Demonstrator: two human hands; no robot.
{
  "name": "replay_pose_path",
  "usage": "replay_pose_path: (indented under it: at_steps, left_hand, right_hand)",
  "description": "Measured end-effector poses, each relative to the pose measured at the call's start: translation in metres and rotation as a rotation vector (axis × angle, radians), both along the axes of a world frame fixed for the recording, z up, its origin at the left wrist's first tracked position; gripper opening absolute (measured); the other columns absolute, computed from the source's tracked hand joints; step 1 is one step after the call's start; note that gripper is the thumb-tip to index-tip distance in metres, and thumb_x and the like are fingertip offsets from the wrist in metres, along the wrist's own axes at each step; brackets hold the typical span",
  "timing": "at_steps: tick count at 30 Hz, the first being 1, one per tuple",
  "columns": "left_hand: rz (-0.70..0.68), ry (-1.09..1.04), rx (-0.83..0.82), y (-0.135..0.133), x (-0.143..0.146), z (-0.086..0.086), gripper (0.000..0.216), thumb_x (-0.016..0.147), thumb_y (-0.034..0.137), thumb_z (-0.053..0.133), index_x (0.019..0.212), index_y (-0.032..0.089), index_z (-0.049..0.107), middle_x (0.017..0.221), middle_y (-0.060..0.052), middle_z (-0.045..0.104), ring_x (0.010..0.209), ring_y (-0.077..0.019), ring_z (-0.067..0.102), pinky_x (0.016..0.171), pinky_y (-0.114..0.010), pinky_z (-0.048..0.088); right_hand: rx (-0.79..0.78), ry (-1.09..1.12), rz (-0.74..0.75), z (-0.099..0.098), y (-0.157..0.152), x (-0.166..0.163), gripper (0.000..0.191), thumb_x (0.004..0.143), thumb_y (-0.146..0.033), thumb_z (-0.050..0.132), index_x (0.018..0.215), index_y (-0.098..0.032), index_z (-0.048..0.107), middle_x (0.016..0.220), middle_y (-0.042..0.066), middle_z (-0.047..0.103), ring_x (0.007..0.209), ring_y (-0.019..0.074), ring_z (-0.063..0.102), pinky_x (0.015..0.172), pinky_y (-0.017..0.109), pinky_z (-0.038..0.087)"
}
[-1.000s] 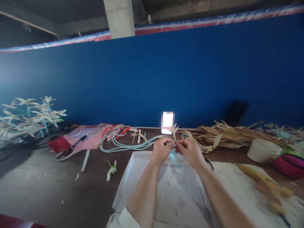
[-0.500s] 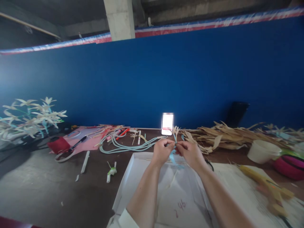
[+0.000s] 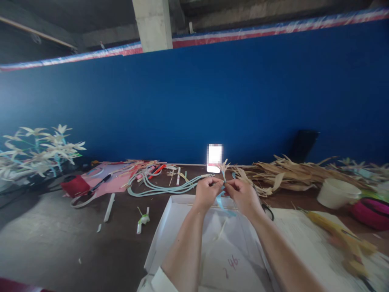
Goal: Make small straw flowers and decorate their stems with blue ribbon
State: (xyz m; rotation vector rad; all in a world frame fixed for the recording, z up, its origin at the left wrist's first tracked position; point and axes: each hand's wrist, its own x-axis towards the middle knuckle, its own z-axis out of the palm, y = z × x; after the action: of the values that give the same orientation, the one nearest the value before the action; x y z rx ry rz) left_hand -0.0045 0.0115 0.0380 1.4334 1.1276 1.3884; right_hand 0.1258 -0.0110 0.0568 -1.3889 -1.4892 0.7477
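Both hands meet above the far part of a white cardboard box (image 3: 209, 251) marked with red numerals. My left hand (image 3: 207, 192) pinches a small pale husk flower (image 3: 224, 165) near its base. From the other side, my right hand (image 3: 243, 195) is closed at the same spot, on the light blue ribbon (image 3: 223, 202) around the flower's stem. The ribbon's loose end hangs down over the box. Fingertips hide the stem itself. A thin pale strip (image 3: 221, 230) lies in the box.
Dried husks (image 3: 291, 174) lie at the back right, near a white cup (image 3: 337, 194) and a yellow glue gun (image 3: 337, 235). Pale blue cord (image 3: 164, 190) stretches left of my hands. Finished husk flowers (image 3: 42, 148) stand far left. A lit screen (image 3: 214, 156) is behind my hands.
The flower has turned and risen slightly between my fingers. The blue ribbon now curves differently below it. Both hands stay almost in the same place.
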Motion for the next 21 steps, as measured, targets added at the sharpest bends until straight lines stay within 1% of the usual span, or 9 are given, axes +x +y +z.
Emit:
replay_pose_path:
  at_steps: [8,10,13,17,19,21]
  left_hand:
    - [0.015,0.041,0.022,0.001,0.0,-0.001,0.024,0.069,0.036,0.061,0.075,0.013,0.069,0.068,-0.004,0.064,0.062,-0.0126,0.054,0.059,-0.023,0.041]
    - [-0.001,0.041,0.031,0.001,-0.001,-0.002,0.023,0.069,0.035,0.062,0.075,0.013,0.069,0.07,-0.004,0.066,0.064,-0.013,0.055,0.06,-0.024,0.041]
    - [-0.017,0.033,0.009,0.002,-0.002,-0.001,0.024,0.067,0.035,0.064,0.074,0.013,0.069,0.071,-0.004,0.066,0.063,-0.0128,0.055,0.059,-0.023,0.041]
    - [0.019,0.026,-0.017,0.002,-0.003,0.0,0.026,0.065,0.037,0.066,0.074,0.013,0.068,0.067,-0.004,0.065,0.06,-0.012,0.054,0.056,-0.022,0.04]
    - [0.021,0.012,-0.032,0.002,-0.003,0.001,0.025,0.065,0.036,0.066,0.074,0.012,0.068,0.067,-0.004,0.064,0.06,-0.0118,0.054,0.055,-0.022,0.041]
    - [0.015,-0.032,-0.066,0.001,-0.003,0.003,0.025,0.065,0.036,0.066,0.075,0.012,0.067,0.067,-0.004,0.064,0.058,-0.0114,0.054,0.054,-0.022,0.042]
  right_hand:
    - [0.007,0.106,0.027,-0.013,0.008,0.003,0.024,0.071,-0.04,0.057,0.073,-0.017,0.063,0.062,0.003,0.064,0.058,0.018,0.058,0.053,0.027,0.041]
    - [0.012,0.099,0.018,-0.012,0.007,0.002,0.023,0.072,-0.04,0.057,0.073,-0.017,0.063,0.062,0.003,0.064,0.059,0.0181,0.058,0.054,0.028,0.041]
    - [0.025,0.013,0.004,-0.009,0.003,0.0,0.023,0.073,-0.039,0.056,0.071,-0.018,0.063,0.063,0.003,0.064,0.059,0.0185,0.059,0.055,0.028,0.041]
    - [0.094,-0.098,-0.017,-0.007,-0.001,-0.003,0.022,0.074,-0.039,0.054,0.07,-0.019,0.063,0.064,0.003,0.064,0.059,0.0181,0.058,0.057,0.029,0.04]
    - [0.105,-0.079,0.002,-0.006,-0.001,-0.004,0.022,0.074,-0.039,0.054,0.07,-0.019,0.063,0.063,0.003,0.064,0.059,0.0177,0.057,0.057,0.03,0.041]
    - [0.072,0.026,0.051,-0.005,0.0,-0.003,0.023,0.074,-0.04,0.055,0.071,-0.019,0.063,0.062,0.003,0.063,0.059,0.0175,0.057,0.057,0.029,0.043]
